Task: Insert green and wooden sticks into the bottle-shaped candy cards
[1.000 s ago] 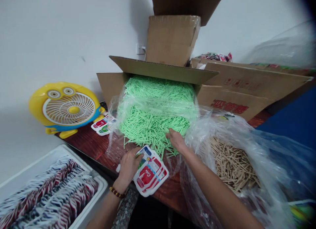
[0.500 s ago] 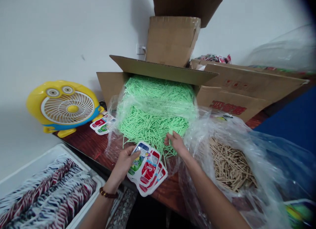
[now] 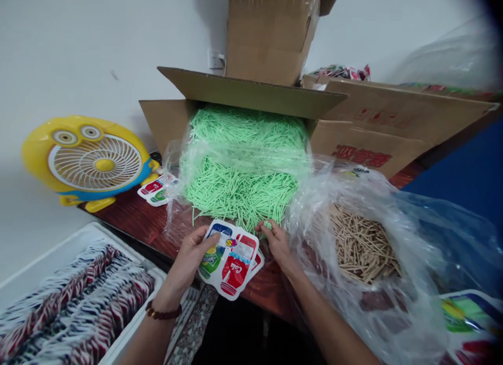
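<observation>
My left hand (image 3: 189,253) is closed on a small stack of bottle-printed packets (image 3: 230,257), held over the near edge of the wooden table (image 3: 129,218). Just right of the packets, my right hand (image 3: 276,240) pinches a few green sticks (image 3: 268,225) at its fingertips. Behind both hands a large heap of green sticks (image 3: 239,168) spills from a plastic-lined cardboard box (image 3: 251,95) lying on its side.
A clear bag of tan sticks (image 3: 361,244) lies at the right. A yellow desk fan (image 3: 88,160) stands at the left with loose packets (image 3: 154,191) beside it. A white bin (image 3: 55,249) of packets sits at lower left. More cardboard boxes (image 3: 393,124) are stacked behind.
My right hand has drawn back from the green heap toward the packets, with green sticks pinched in it. My left hand has lifted and tilted the packet stack toward it.
</observation>
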`<state>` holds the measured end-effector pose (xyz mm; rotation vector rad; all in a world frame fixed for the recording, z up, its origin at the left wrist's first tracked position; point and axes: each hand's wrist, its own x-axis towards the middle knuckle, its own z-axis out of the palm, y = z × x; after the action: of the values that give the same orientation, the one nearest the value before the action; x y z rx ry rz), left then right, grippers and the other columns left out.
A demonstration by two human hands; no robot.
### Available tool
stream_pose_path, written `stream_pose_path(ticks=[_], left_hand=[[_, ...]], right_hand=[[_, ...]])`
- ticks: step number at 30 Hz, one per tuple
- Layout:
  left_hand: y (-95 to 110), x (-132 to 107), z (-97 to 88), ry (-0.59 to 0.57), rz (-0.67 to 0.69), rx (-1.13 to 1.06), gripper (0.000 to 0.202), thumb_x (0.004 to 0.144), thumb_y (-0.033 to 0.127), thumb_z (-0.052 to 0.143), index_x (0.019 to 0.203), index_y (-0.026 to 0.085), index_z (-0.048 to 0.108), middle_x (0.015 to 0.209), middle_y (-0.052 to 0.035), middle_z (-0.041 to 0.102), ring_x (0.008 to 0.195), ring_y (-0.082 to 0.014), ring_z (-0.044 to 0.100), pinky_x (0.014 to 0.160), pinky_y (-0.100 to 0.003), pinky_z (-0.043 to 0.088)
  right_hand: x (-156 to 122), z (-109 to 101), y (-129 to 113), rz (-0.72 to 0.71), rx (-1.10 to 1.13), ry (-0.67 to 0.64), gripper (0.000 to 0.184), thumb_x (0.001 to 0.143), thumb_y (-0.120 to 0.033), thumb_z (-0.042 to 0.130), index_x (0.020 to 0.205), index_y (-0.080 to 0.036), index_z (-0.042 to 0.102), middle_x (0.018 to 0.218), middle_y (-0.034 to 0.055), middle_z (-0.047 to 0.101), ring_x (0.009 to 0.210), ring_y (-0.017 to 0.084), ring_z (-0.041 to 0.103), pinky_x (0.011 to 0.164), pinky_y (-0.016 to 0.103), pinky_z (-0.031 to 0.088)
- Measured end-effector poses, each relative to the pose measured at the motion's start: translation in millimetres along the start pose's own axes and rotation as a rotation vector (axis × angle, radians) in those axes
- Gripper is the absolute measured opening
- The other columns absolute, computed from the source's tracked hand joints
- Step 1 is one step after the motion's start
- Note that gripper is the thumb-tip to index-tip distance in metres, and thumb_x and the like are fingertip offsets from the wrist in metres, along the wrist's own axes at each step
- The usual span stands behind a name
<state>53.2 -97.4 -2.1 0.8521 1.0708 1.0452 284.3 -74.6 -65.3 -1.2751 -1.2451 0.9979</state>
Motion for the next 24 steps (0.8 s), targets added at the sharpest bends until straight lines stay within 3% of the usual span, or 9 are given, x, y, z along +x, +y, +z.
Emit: stream_pose_path(ticks=[3,7,10,12,15,18,24], left_hand=[[-3,-3,2.2,-0.024,-0.032,0.038,0.026,0.071,0.033,0.077,0.088,0.015,0.068,0.071,-0.0007,0.072,0.06,-0.0157,0.067,0.058,-0.023,0.052],[-16,-7,4.7,-0.041,-0.108,0.065,0.026,0.069,0.034,0.077,0.085,0.015,0.069,0.07,-0.0016,0.072,0.059,-0.0167,0.067,0.057,-0.024,0.052],[-23,-11,8.7,-0.064,-0.126,0.065,0.025,0.07,0.035,0.077,0.083,0.016,0.068,0.071,-0.0025,0.073,0.059,-0.0168,0.067,0.057,-0.024,0.052],[-25,-12,12.0,-0.082,-0.127,0.063,0.025,0.069,0.034,0.077,0.082,0.015,0.068,0.072,-0.0032,0.074,0.059,-0.0165,0.067,0.057,-0.024,0.052],[-26,-13,14.9,-0.086,-0.126,0.05,0.025,0.068,0.033,0.078,0.083,0.015,0.068,0.072,-0.0036,0.074,0.058,-0.0162,0.067,0.057,-0.024,0.052],[-27,-13,14.0,-0.067,-0.121,0.037,0.026,0.069,0.035,0.078,0.084,0.015,0.068,0.073,-0.0034,0.074,0.059,-0.016,0.067,0.057,-0.024,0.053],[-26,-14,12.2,-0.039,-0.13,0.013,0.028,0.067,0.035,0.079,0.082,0.015,0.066,0.069,-0.0014,0.073,0.056,-0.0158,0.066,0.056,-0.024,0.053]], right_hand=[[-1,0,1,0.044,0.099,0.049,0.021,0.079,-0.042,0.062,0.076,-0.022,0.065,0.078,-0.0002,0.068,0.076,0.017,0.059,0.076,0.029,0.044],[9,-1,-4,0.098,0.254,0.158,0.027,0.078,-0.047,0.061,0.086,-0.022,0.062,0.077,0.0005,0.069,0.074,0.017,0.063,0.075,0.032,0.048],[18,-1,-14,0.17,0.509,0.166,0.032,0.072,-0.048,0.068,0.089,-0.022,0.058,0.073,-0.0001,0.068,0.07,0.019,0.065,0.071,0.035,0.051],[18,1,-19,0.144,0.563,0.173,0.031,0.072,-0.047,0.069,0.087,-0.022,0.057,0.072,-0.0007,0.066,0.07,0.019,0.064,0.071,0.034,0.051],[5,4,-18,-0.015,0.262,0.18,0.021,0.082,-0.044,0.058,0.084,-0.023,0.059,0.078,-0.0003,0.066,0.079,0.017,0.061,0.078,0.032,0.047],[-17,7,-8,-0.077,-0.056,0.078,0.021,0.089,-0.04,0.049,0.084,-0.023,0.059,0.082,0.0001,0.065,0.081,0.018,0.058,0.08,0.03,0.043],[-34,6,-4,0.023,-0.134,-0.001,0.022,0.09,-0.04,0.046,0.088,-0.022,0.06,0.087,0.0021,0.067,0.084,0.019,0.059,0.079,0.031,0.043]])
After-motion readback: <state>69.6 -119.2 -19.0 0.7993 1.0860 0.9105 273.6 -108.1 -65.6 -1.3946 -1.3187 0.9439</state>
